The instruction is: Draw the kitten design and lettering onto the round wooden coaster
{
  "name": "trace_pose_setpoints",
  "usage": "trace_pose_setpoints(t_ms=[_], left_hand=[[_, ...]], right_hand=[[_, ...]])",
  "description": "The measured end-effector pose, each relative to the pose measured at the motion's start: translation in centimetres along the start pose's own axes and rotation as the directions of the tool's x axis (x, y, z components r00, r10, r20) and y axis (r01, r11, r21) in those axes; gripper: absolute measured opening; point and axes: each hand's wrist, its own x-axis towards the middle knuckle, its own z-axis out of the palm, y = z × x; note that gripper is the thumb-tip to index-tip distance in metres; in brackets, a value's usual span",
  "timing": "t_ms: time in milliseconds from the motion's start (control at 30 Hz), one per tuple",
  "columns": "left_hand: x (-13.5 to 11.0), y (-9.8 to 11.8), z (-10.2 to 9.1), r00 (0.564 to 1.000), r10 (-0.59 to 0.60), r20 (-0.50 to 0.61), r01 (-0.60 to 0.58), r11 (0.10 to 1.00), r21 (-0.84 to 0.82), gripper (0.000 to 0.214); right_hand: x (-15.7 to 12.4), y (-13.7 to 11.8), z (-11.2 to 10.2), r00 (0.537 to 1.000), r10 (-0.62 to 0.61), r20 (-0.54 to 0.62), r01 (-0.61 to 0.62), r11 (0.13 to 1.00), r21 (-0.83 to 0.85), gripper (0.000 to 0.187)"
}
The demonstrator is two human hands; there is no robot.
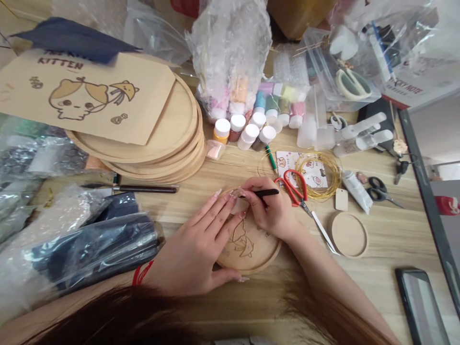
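Dark hair (136, 318) dangling at 6 o'clock, left hand (197, 249) spread over that round wooden tray (265, 254), right hand (272, 215) pinching a black pen (269, 192).

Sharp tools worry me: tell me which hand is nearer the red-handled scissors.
Right. The right hand, its grip on a slim black tool, is beside the red-handled scissors, left of their handles; the left hand lies farther left, on the wooden plate.

Wood-grain table (381, 274): drawn-on round tray (261, 245), smaller tray (349, 235), phone (422, 304).
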Motion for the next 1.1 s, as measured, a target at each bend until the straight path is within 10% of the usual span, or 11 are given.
trace_pose_setpoints(t_ms=[1100], left_hand=[[-0.01,-0.15,0.2,1.0,-0.003,-0.016,0.003,1.0,-0.006,0.087]], right_hand=[[0.18,-0.47,0.04,0.999,0.037,0.019,-0.036,0.999,-0.004,0.014]])
